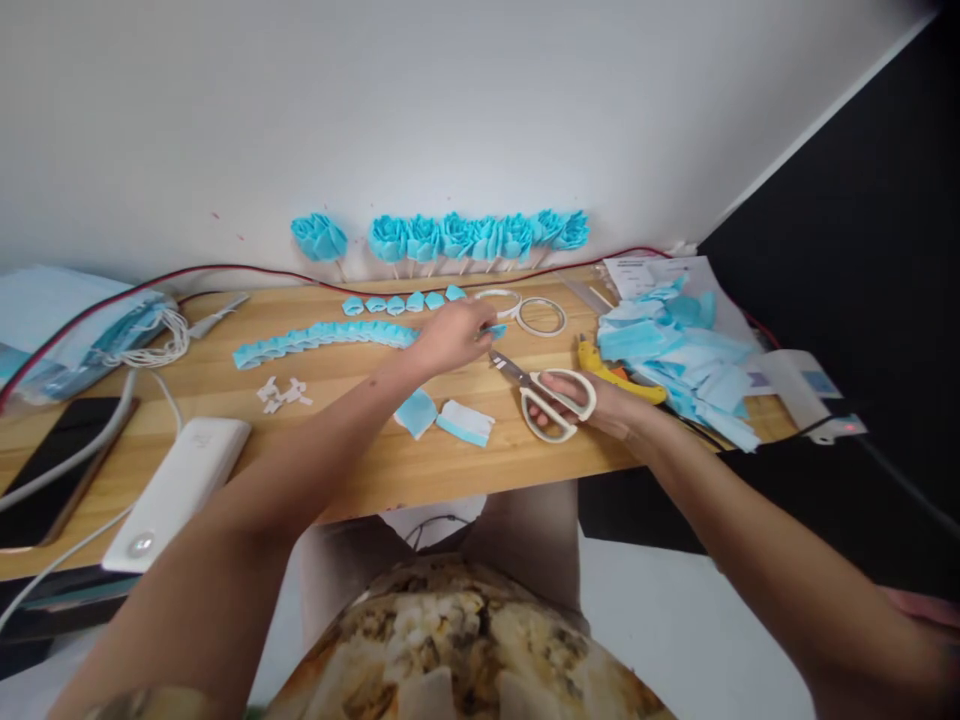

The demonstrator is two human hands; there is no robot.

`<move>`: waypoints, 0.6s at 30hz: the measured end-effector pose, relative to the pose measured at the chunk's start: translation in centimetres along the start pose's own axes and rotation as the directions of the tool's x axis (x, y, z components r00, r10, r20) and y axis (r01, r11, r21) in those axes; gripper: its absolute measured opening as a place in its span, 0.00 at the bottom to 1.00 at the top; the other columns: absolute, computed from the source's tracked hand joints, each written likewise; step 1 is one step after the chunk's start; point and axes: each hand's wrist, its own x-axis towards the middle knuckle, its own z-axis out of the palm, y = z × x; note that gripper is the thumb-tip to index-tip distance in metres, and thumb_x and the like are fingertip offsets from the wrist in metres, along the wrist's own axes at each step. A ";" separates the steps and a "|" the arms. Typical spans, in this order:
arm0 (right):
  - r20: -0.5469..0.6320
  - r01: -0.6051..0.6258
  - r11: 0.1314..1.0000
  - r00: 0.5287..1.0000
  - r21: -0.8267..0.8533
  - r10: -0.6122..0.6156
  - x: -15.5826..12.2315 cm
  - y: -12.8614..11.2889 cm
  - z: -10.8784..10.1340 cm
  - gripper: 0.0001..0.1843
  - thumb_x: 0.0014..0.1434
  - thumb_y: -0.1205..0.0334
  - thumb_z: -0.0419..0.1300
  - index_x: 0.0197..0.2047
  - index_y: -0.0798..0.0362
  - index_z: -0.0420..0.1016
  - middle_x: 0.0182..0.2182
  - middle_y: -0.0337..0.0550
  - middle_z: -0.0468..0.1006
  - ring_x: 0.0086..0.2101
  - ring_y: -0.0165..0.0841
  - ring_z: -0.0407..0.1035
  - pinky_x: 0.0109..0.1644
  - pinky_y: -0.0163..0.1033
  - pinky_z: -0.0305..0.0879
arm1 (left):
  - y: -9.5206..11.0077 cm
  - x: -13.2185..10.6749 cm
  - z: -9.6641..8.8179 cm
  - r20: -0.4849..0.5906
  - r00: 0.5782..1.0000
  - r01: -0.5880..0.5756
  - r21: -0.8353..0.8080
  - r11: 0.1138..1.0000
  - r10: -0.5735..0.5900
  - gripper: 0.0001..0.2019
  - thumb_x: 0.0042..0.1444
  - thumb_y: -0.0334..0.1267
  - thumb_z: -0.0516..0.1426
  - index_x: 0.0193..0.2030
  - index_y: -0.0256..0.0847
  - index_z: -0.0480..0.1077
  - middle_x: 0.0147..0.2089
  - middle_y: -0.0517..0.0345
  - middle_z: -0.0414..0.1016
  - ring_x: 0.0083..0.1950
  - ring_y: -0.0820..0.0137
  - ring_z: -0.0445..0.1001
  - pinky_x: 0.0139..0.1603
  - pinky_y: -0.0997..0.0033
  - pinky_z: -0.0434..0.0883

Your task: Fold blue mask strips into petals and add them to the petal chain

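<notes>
While a patterned shirt (450, 640) filled the nearest part of the scene, a white power bank (180, 490) lay at the near left of the wooden table (360, 470), with a dark phone (67, 465) to its left. Near the middle, a blue petal (416, 412) lay beside a white-and-blue strip (465, 424). To their right, the right hand (600, 402) held scissors (528, 382) by the white handles, the blades pointing far and left. White scraps (271, 388) lay on the left, and a yellow glue gun (622, 380) on the right, just beside a loose pile of blue pieces (675, 345). Beyond the scissors' tips, the left hand (457, 332) pinched a small blue piece (491, 331) in a narrow grip. A long row of folded blue pieces (322, 340) stretched out to the left of that hand. Farther back, two tape rolls (541, 332) lay side by side, with a short row of small blue buds (395, 305) to their left. At the far side, a row of blue flowers (456, 236) on sticks stood along the white wall (480, 100), a single flower (319, 237) standing apart on the left.
</notes>
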 end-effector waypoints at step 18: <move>-0.273 -0.162 0.223 0.675 -0.961 -0.686 -1.6 -1.4 1.1 0.16 0.68 0.61 0.53 0.48 0.53 0.81 0.42 0.54 0.84 0.43 0.45 0.77 0.43 0.44 0.65 | -0.4 -2.7 -1.7 0.019 0.861 0.346 -0.756 0.556 -0.509 0.07 0.48 0.38 0.64 0.30 0.38 0.72 0.29 0.62 0.72 0.33 0.73 0.69 0.40 0.71 0.65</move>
